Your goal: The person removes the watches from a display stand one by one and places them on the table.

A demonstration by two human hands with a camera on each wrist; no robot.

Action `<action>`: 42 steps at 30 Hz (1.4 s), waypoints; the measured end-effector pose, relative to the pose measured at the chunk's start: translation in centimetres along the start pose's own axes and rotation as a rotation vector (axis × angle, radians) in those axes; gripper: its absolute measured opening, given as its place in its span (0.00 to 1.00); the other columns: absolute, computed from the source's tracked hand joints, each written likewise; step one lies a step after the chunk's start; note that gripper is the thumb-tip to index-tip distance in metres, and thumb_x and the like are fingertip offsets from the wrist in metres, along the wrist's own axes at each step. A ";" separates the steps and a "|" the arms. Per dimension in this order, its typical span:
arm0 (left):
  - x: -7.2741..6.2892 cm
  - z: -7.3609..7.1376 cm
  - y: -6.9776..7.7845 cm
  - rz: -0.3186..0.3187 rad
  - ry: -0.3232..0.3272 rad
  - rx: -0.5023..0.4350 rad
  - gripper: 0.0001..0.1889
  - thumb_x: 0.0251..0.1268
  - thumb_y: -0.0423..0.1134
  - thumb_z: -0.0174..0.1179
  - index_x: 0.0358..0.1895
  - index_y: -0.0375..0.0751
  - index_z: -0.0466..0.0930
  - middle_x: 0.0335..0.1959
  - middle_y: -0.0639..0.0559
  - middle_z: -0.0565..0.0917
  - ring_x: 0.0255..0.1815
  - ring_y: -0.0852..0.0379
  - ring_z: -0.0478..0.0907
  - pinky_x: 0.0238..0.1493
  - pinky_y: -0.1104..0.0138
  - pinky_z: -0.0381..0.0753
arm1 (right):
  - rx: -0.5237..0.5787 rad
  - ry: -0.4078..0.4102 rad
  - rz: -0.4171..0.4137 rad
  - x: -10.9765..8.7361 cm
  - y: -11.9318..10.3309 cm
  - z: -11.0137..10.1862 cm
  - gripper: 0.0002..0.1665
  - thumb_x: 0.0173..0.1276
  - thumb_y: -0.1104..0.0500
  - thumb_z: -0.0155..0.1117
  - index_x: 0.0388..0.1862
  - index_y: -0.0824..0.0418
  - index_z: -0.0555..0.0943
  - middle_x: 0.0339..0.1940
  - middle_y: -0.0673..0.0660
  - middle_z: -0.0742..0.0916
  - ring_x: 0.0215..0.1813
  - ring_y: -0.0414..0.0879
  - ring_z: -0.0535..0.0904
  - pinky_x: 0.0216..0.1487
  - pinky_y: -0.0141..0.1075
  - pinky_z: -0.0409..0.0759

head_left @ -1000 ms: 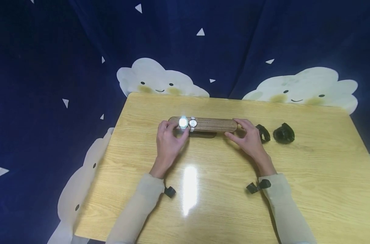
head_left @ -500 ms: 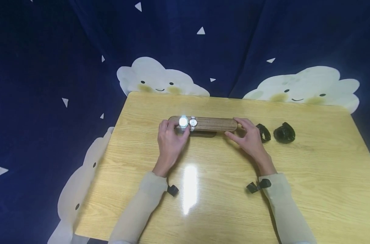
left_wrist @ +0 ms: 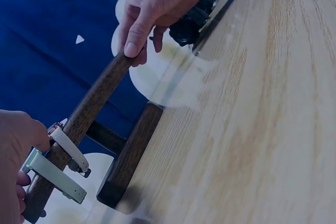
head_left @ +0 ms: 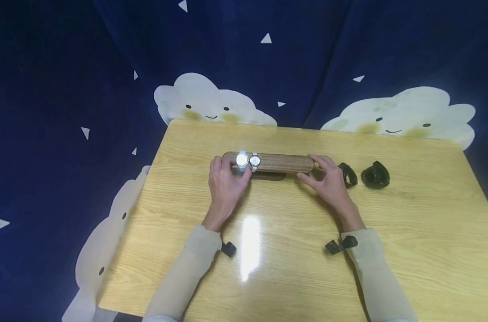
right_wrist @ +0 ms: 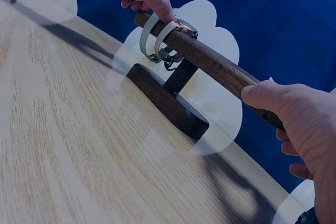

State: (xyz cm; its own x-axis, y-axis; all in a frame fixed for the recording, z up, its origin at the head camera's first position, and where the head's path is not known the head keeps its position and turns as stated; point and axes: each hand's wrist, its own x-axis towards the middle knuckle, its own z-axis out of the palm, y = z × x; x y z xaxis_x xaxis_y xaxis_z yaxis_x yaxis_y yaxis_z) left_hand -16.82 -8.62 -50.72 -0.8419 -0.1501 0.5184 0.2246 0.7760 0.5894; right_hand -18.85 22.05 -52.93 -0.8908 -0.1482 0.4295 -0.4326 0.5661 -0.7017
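A dark wooden T-shaped watch stand (head_left: 284, 163) stands on the table, its long bar held up by a short post on a base (left_wrist: 131, 156). Two watches are strapped around the bar's left part: a square-faced one (head_left: 241, 159) with a pale mint strap (left_wrist: 55, 177), and beside it a round one (head_left: 254, 160) with a white strap. My left hand (head_left: 225, 185) pinches about the square watch at the bar's left end, its thumb at the gap between both watches. At the other end, my right hand (head_left: 328, 183) grips the bar between thumb and fingers.
Two black, curved, loop-like things (head_left: 374, 175) lie on the light wooden table (head_left: 288, 277) just right of the right hand. Behind the table hangs a dark blue curtain (head_left: 308, 53) with clouds. Small black devices (head_left: 229, 249) sit at both wrists.
My left forearm and hand have shifted slightly to the right. The right hand, the stand and both watches keep their places.
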 end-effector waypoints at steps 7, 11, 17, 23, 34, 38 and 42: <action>-0.1 0.2 -0.1 0.003 0.008 0.003 0.19 0.61 0.49 0.73 0.39 0.34 0.83 0.33 0.44 0.79 0.35 0.48 0.74 0.34 0.60 0.77 | -0.006 -0.005 0.009 0.0 0.0 0.0 0.38 0.56 0.58 0.86 0.66 0.63 0.82 0.62 0.63 0.86 0.65 0.59 0.80 0.64 0.55 0.78; 0.0 0.3 -0.1 0.009 0.012 -0.003 0.19 0.62 0.48 0.72 0.39 0.34 0.83 0.34 0.43 0.79 0.35 0.48 0.74 0.34 0.61 0.77 | -0.010 -0.004 0.010 0.0 0.0 0.0 0.38 0.56 0.58 0.86 0.66 0.64 0.82 0.62 0.63 0.86 0.65 0.58 0.80 0.64 0.55 0.78; 0.0 0.4 -0.2 0.015 0.013 -0.015 0.18 0.62 0.48 0.72 0.40 0.34 0.83 0.34 0.42 0.79 0.35 0.49 0.73 0.34 0.61 0.76 | -0.005 -0.003 0.014 0.0 0.1 0.1 0.39 0.56 0.58 0.85 0.66 0.64 0.82 0.62 0.64 0.85 0.64 0.60 0.80 0.63 0.57 0.78; -0.1 0.5 -0.3 0.024 0.026 -0.028 0.17 0.61 0.46 0.72 0.41 0.34 0.83 0.34 0.43 0.79 0.35 0.49 0.72 0.34 0.61 0.75 | -0.002 -0.001 0.007 0.0 0.1 0.0 0.38 0.56 0.59 0.85 0.66 0.64 0.82 0.62 0.64 0.86 0.64 0.60 0.80 0.62 0.57 0.78; 0.0 0.3 -0.3 0.007 0.025 -0.033 0.19 0.62 0.47 0.72 0.41 0.33 0.82 0.36 0.42 0.79 0.38 0.49 0.72 0.35 0.62 0.75 | 0.002 0.000 0.006 0.1 0.0 -0.1 0.38 0.56 0.59 0.85 0.65 0.64 0.82 0.62 0.64 0.85 0.65 0.59 0.80 0.63 0.56 0.79; 0.0 0.2 -0.3 0.000 0.019 -0.038 0.19 0.62 0.47 0.71 0.42 0.33 0.82 0.36 0.43 0.79 0.38 0.49 0.72 0.35 0.62 0.75 | 0.008 -0.004 0.015 0.0 0.0 -0.1 0.38 0.56 0.59 0.85 0.66 0.64 0.82 0.63 0.64 0.85 0.65 0.59 0.80 0.64 0.57 0.79; 0.0 0.2 -0.4 0.000 0.026 -0.043 0.19 0.62 0.46 0.71 0.43 0.32 0.83 0.36 0.43 0.79 0.38 0.49 0.73 0.35 0.62 0.75 | 0.012 -0.010 0.020 0.0 0.0 -0.1 0.38 0.56 0.59 0.85 0.66 0.65 0.81 0.63 0.64 0.85 0.65 0.60 0.80 0.64 0.57 0.79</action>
State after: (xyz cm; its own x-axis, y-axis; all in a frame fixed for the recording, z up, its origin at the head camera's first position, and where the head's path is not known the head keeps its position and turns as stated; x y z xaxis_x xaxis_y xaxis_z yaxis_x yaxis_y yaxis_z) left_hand -16.99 -8.76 -51.11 -0.8291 -0.1660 0.5339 0.2463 0.7489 0.6153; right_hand -18.82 22.16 -52.86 -0.9005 -0.1457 0.4098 -0.4166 0.5590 -0.7169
